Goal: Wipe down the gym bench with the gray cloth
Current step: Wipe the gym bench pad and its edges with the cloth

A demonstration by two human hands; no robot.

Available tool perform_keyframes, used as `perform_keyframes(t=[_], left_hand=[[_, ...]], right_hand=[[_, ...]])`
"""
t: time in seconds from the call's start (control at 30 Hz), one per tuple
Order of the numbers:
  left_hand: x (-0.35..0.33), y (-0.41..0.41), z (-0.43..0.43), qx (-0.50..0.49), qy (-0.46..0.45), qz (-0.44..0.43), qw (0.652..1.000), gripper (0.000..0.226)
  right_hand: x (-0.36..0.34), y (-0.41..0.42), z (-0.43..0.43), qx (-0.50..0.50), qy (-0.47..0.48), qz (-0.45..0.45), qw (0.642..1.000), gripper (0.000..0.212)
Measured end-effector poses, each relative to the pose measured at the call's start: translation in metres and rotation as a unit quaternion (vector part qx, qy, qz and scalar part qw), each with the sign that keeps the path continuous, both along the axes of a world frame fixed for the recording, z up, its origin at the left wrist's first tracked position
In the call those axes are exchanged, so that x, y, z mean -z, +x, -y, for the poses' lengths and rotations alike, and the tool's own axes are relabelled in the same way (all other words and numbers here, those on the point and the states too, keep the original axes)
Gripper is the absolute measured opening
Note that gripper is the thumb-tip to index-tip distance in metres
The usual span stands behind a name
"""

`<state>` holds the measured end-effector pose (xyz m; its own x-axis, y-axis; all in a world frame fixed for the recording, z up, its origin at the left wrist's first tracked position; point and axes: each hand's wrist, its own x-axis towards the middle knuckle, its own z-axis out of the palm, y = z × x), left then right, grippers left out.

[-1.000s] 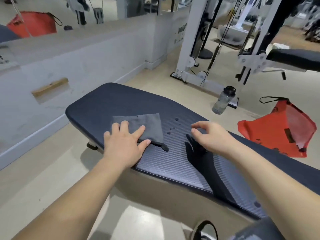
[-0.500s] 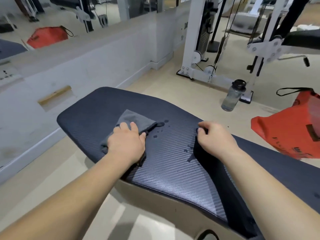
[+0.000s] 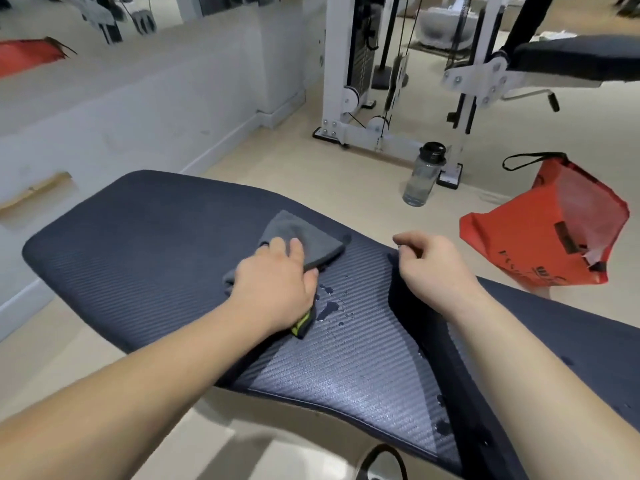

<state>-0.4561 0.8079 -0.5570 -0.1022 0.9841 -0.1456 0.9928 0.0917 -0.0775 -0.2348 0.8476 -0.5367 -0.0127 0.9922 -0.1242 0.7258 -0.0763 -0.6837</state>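
Pressing flat, the left hand [image 3: 277,289] pins the gray cloth [image 3: 304,242] to the gym bench [image 3: 138,244] — fingers spread on top, soft folded fabric poking out beyond the fingertips. The right hand [image 3: 433,268], loosely curled, rests on the bench's far edge beside the cloth, gripping nothing visible. One cloth, one ribbed navy pad, several water droplets [image 3: 329,306] just beside the left hand.
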Motion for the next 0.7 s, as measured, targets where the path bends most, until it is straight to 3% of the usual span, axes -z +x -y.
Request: perform_keyframes(t=[0.1, 0.27, 0.47, 0.53, 0.63, 0.7], left_hand=[[-0.001, -0.013, -0.019, 0.048, -0.006, -0.004, 0.999, 0.066], [0.0, -0.006, -0.055, -0.062, 0.002, 0.001, 0.998, 0.066], [0.006, 0.02, 0.002, 0.142, 0.026, 0.026, 0.989, 0.064], [0.005, 0.009, -0.017, 0.106, 0.018, 0.006, 0.994, 0.062], [0.005, 0.026, -0.026, -0.028, 0.011, 0.001, 1.0, 0.064], [0.009, 0.053, -0.003, -0.028, 0.03, 0.018, 0.999, 0.066]], right_hand=[[0.002, 0.007, 0.001, -0.014, 0.004, -0.004, 1.0, 0.034], [0.003, 0.016, 0.01, -0.059, -0.009, 0.012, 0.998, 0.028], [0.0, 0.026, 0.012, -0.069, -0.003, 0.017, 0.997, 0.03], [-0.003, 0.029, 0.015, -0.068, -0.004, 0.015, 0.998, 0.031], [-0.008, 0.035, 0.02, -0.065, -0.006, 0.005, 0.998, 0.029], [-0.011, 0.038, 0.021, -0.062, 0.003, 0.005, 0.998, 0.03]])
